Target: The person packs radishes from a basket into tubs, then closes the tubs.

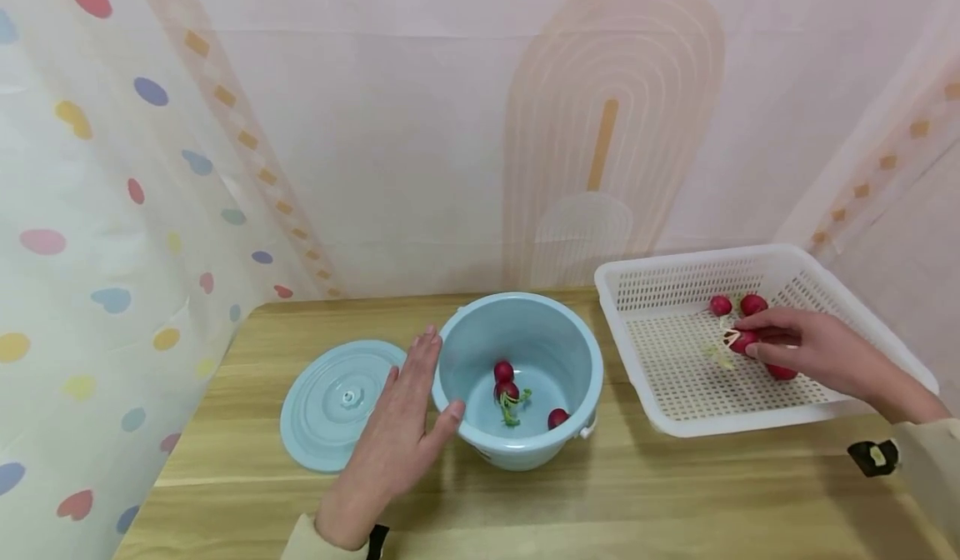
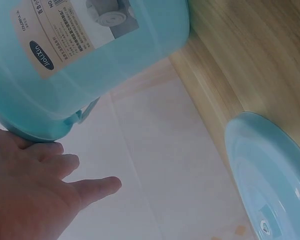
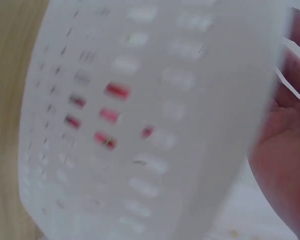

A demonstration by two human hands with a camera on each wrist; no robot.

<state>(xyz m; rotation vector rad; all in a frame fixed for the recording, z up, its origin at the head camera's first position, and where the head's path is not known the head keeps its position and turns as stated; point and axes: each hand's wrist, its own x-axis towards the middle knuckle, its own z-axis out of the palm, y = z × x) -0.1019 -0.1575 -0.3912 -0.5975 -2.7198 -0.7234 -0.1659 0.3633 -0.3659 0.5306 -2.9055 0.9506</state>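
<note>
The right hand [image 1: 821,347] is pinching a radish [image 1: 742,342] in the basket [image 1: 750,424], near the far edge of the worktop [image 1: 600,502], right of the bucket [image 1: 517,458]. Picking up seems to be the step in hand; the next move is probably calling for a lift out of the basket. The left hand [image 1: 401,431] is holding its fingers straight beside the bucket. Only the left wrist view is showing the bucket's label [image 2: 55,37].

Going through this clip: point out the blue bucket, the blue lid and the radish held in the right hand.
Blue bucket [image 1: 525,335]: head view, inner far wall.
Blue lid [image 1: 348,397]: head view, small knob at its centre.
Held radish [image 1: 743,342]: head view, exposed red skin.
</note>
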